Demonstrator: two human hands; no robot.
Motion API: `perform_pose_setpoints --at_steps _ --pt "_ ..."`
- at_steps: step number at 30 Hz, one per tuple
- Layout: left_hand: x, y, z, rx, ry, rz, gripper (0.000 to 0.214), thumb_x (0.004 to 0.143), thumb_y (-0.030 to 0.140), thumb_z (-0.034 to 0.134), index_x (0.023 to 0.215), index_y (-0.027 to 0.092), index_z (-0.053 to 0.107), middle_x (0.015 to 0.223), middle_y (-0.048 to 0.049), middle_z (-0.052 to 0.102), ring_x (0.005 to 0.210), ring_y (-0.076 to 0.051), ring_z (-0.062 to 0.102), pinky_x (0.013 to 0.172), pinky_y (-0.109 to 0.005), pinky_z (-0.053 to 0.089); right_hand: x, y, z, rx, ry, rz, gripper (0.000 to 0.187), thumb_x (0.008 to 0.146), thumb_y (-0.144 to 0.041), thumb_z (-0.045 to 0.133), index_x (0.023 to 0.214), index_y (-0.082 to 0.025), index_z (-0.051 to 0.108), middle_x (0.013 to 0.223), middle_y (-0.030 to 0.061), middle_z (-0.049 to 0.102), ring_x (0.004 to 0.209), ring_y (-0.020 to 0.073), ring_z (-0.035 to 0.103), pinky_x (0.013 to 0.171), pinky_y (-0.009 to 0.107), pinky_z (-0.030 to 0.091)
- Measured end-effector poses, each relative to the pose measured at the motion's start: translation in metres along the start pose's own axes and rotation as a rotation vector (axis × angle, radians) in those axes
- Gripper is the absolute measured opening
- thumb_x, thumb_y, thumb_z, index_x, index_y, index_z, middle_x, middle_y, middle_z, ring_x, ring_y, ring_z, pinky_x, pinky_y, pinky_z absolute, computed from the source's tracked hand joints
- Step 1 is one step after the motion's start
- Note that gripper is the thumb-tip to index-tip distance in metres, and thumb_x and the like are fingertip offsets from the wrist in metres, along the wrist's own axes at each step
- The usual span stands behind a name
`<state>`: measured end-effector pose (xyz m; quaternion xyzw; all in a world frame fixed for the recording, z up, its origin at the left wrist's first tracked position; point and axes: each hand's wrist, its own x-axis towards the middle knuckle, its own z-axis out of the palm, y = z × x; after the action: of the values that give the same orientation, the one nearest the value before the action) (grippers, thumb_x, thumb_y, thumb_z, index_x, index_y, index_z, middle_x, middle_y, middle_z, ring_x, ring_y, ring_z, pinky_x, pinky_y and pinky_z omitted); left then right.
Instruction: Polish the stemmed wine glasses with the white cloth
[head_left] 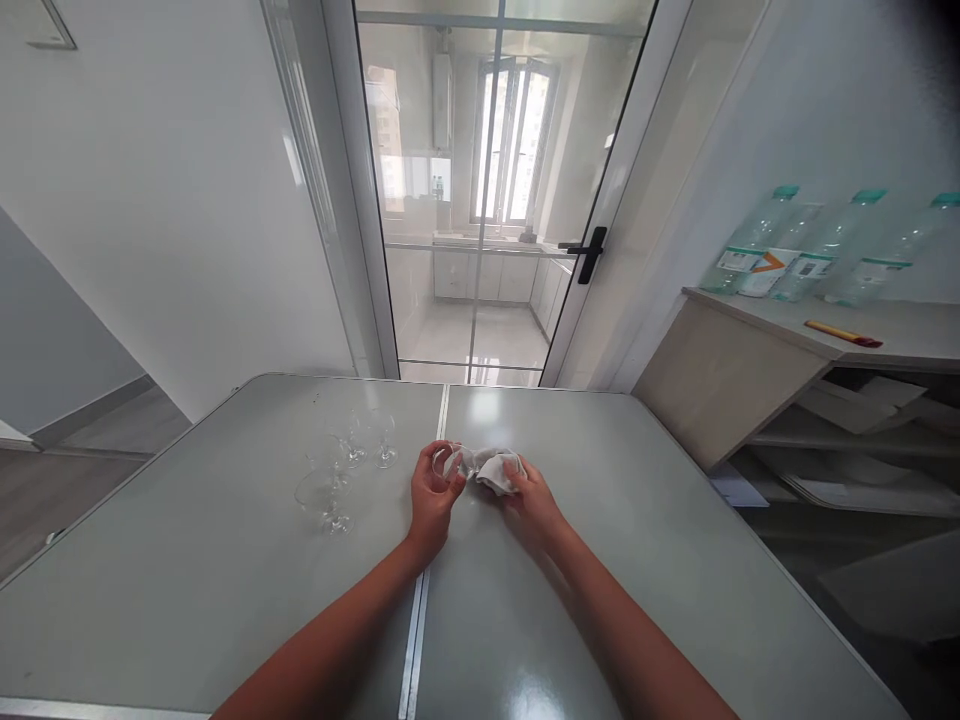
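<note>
Left hand: my left hand (433,497) is wrapped round a small clear glass (447,462), held over the table's centre seam, nearer the far edge than the near one.
Right hand: my right hand (534,497) is clenched on a crumpled white cloth (491,467), which is touching the glass's mouth.
Table: grey table (637,560), two leaves.
Other ware: several stemmed glasses (324,495), upright on the left leaf, apart from my hands.
Step in hand: wiping the glass, I judge; how far the cloth reaches inside, I cannot tell.
Next move calls for: a steady left grip and light cloth pressure, since thin glass probably slips easily.
Beyond right edge: bottles (817,245) on a shelf (900,345).
</note>
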<state>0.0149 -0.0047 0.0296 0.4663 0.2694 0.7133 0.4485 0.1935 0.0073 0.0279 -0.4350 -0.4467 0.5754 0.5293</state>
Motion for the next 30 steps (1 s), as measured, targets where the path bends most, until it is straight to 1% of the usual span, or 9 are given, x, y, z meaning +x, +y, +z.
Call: perform_pose_setpoints --at_steps 2,6,9,13,15,18,20,25,30 --pt "-0.001 0.002 0.002 0.004 -0.031 -0.002 0.052 0.081 0.038 0.084 0.124 0.027 0.057 0.128 -0.0097 0.057 0.132 -0.03 0.056 0.117 -0.053 0.043 0.001 0.001 0.0 -0.118 -0.016 -0.071 0.044 0.08 -0.054 0.076 0.108 -0.02 0.074 0.103 0.0087 0.076 0.091 0.0273 0.068 0.078 0.035 0.054" --pt "-0.004 0.004 0.006 -0.016 -0.122 -0.084 0.054 0.08 0.036 0.085 0.121 0.029 0.05 0.133 -0.0089 0.056 0.129 -0.03 0.061 0.109 -0.052 0.051 0.006 0.007 -0.01 -0.314 0.102 -0.197 0.039 0.075 -0.048 0.08 0.101 -0.018 0.075 0.093 0.0071 0.076 0.085 0.0258 0.065 0.078 0.035 0.05" --pt "-0.009 0.002 0.009 0.055 -0.199 -0.169 0.054 0.078 0.033 0.086 0.118 0.029 0.049 0.133 -0.0082 0.058 0.123 -0.029 0.065 0.102 -0.049 0.056 0.008 0.012 -0.017 -0.348 0.242 -0.22 0.033 0.078 -0.046 0.077 0.093 -0.017 0.074 0.084 0.0047 0.073 0.076 0.022 0.061 0.071 0.032 0.047" --pt "-0.012 -0.003 0.009 0.224 -0.241 -0.238 0.052 0.077 0.034 0.086 0.119 0.025 0.058 0.131 -0.0099 0.063 0.116 -0.028 0.069 0.104 -0.05 0.056 0.009 0.014 -0.019 -0.327 0.408 -0.288 0.029 0.083 -0.047 0.07 0.089 -0.019 0.07 0.078 0.0016 0.068 0.072 0.0189 0.055 0.068 0.03 0.044" --pt "-0.011 -0.005 0.007 0.224 -0.219 -0.252 0.052 0.076 0.035 0.086 0.119 0.024 0.06 0.128 -0.0102 0.066 0.112 -0.028 0.071 0.103 -0.05 0.056 0.01 0.013 -0.018 -0.296 0.386 -0.293 0.032 0.084 -0.05 0.07 0.092 -0.02 0.07 0.081 0.0022 0.069 0.075 0.0199 0.057 0.072 0.031 0.045" --pt "-0.006 -0.003 0.004 0.158 -0.169 -0.231 0.051 0.079 0.034 0.085 0.121 0.024 0.06 0.132 -0.0102 0.065 0.114 -0.026 0.07 0.105 -0.047 0.055 0.01 0.011 -0.014 -0.22 0.261 -0.231 0.044 0.084 -0.057 0.07 0.102 -0.018 0.072 0.092 0.0075 0.073 0.085 0.0252 0.063 0.079 0.035 0.049" --pt "-0.003 -0.002 0.002 0.137 -0.138 -0.223 0.05 0.079 0.034 0.084 0.122 0.024 0.06 0.133 -0.0104 0.065 0.116 -0.026 0.069 0.104 -0.045 0.056 0.009 0.01 -0.012 -0.256 0.202 -0.214 0.049 0.083 -0.059 0.07 0.106 -0.016 0.073 0.097 0.0103 0.075 0.089 0.0283 0.065 0.083 0.038 0.05" --pt "-0.002 0.002 0.001 0.148 -0.117 -0.236 0.052 0.077 0.035 0.086 0.12 0.023 0.06 0.124 -0.0103 0.069 0.107 -0.027 0.073 0.099 -0.044 0.057 0.004 0.004 -0.01 -0.378 0.229 -0.301 0.043 0.087 -0.055 0.068 0.11 -0.018 0.073 0.102 0.0091 0.076 0.092 0.0275 0.064 0.085 0.037 0.048" --pt "-0.004 0.006 0.003 0.088 -0.143 -0.198 0.053 0.077 0.032 0.086 0.122 0.024 0.061 0.133 -0.0111 0.066 0.114 -0.028 0.07 0.105 -0.047 0.055 0.004 0.003 -0.014 -0.409 0.211 -0.276 0.04 0.087 -0.052 0.068 0.102 -0.015 0.074 0.092 0.0078 0.075 0.084 0.0265 0.064 0.079 0.036 0.048"
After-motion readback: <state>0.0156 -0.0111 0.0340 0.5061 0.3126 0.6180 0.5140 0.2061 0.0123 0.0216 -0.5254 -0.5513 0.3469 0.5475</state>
